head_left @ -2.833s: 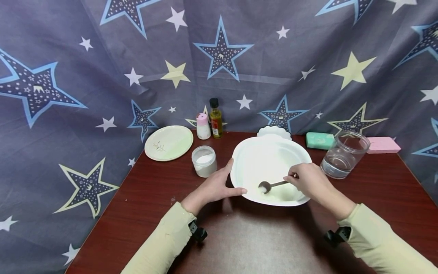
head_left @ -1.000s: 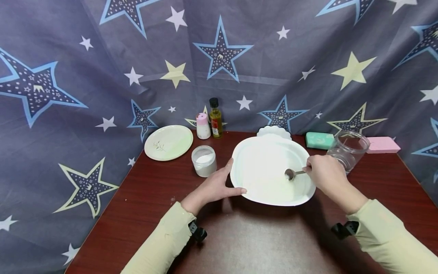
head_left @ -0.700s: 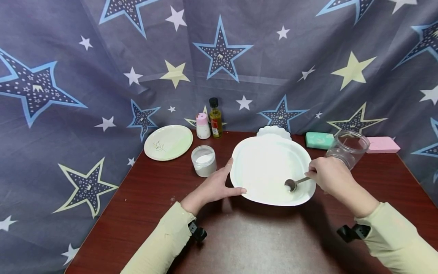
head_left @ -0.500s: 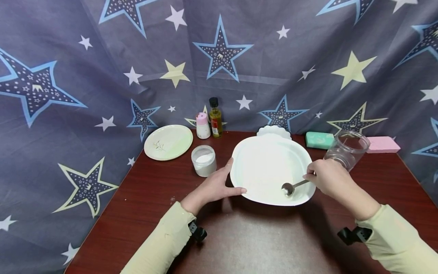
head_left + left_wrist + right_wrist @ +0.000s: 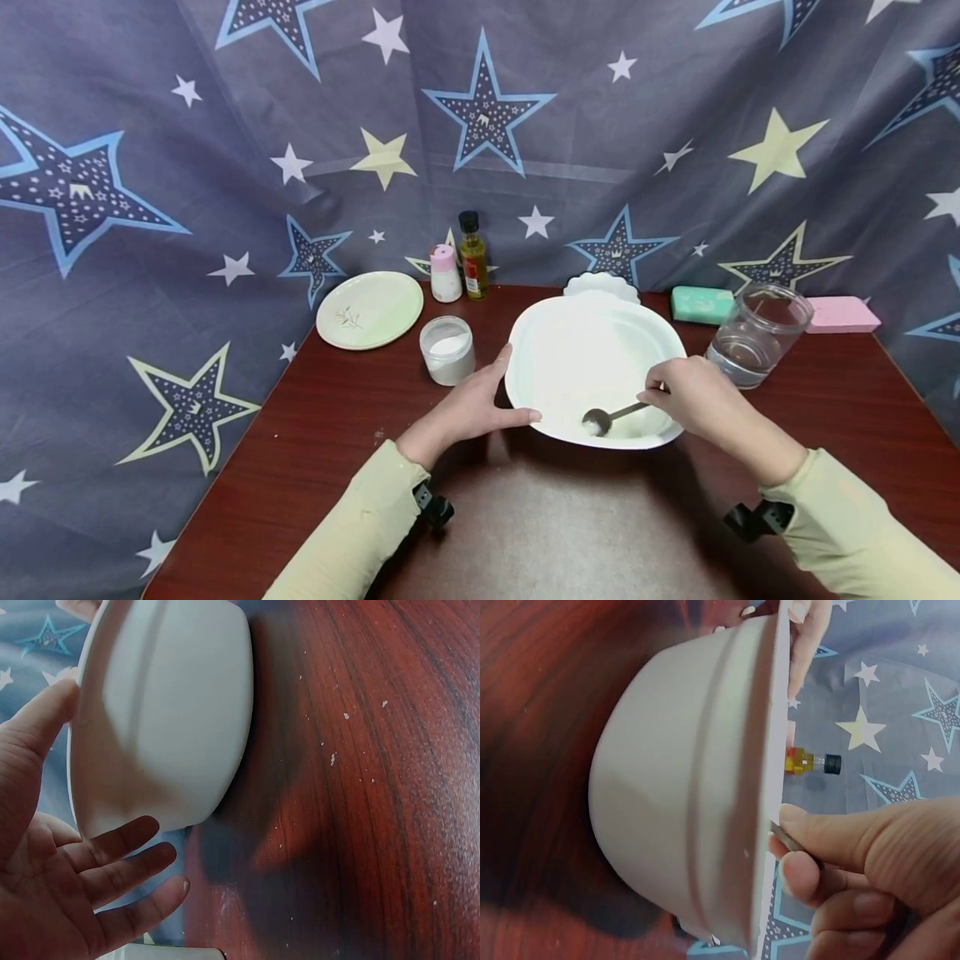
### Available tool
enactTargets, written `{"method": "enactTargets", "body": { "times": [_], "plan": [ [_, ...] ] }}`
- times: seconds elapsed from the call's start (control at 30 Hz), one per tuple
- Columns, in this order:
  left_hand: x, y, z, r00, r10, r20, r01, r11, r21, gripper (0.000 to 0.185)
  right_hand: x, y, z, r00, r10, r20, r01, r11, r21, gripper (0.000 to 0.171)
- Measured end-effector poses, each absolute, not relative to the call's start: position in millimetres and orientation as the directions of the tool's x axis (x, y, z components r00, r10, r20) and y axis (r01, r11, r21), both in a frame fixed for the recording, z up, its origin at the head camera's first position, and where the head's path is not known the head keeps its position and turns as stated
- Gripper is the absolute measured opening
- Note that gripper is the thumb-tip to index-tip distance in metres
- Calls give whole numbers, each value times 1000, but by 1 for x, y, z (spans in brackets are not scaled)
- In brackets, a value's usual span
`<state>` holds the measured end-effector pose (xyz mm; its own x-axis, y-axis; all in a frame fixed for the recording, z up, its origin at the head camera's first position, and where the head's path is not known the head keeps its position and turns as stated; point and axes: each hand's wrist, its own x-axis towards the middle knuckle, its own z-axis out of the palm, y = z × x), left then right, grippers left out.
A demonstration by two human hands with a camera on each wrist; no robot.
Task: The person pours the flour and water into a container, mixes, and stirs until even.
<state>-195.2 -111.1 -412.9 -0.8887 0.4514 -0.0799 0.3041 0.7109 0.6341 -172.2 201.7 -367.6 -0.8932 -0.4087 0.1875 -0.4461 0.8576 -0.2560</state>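
Right now my left hand (image 5: 468, 410) steadies the big white square-ish bowl (image 5: 570, 346) from its left side, thumb lying along the rim and the fingers resting, fairly straight, against the outer wall; the left wrist view shows those fingers (image 5: 124, 847) spread loosely under the rim. My right hand (image 5: 693, 398) pinches the handle of a small dark metal spoon (image 5: 609, 415) between thumb and curled fingers, and the spoon's bowl sits low in the near part of the white bowl, touching some pale white stuff at the bottom. The white bowl stands about the middle of the dark red-brown wooden table (image 5: 540, 525), a little toward the far edge.

Just left of my left hand stands a small round clear tub of white powder (image 5: 447, 351). Further toward the far left corner lies a pale green round plate (image 5: 370, 310). At the far edge stand a little white bottle with a pink cap (image 5: 446, 275) and, just beside it, a slim bottle of yellow oil with a black cap (image 5: 472, 257). A white scalloped dish (image 5: 602, 285) peeks out behind the bowl. To the right a clear glass jar with water (image 5: 757, 336) stands near my right hand, with a green sponge (image 5: 702, 304) and a pink sponge (image 5: 842, 313) along the far right edge.
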Motion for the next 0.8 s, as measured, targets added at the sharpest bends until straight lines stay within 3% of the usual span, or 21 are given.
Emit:
{"method": "enactTargets", "body": {
  "times": [0.5,0.8],
  "plan": [
    [-194,-111,-411,-892,445,-74,308,720,622,112,-180,163,-388,-885,-370,283,-443,856,-266,19],
    [-195,-111,-413,-892,444,-80,297,711,637,113,-190,152,-396,-921,-283,270,-358,887,-291,18]
  ]
}}
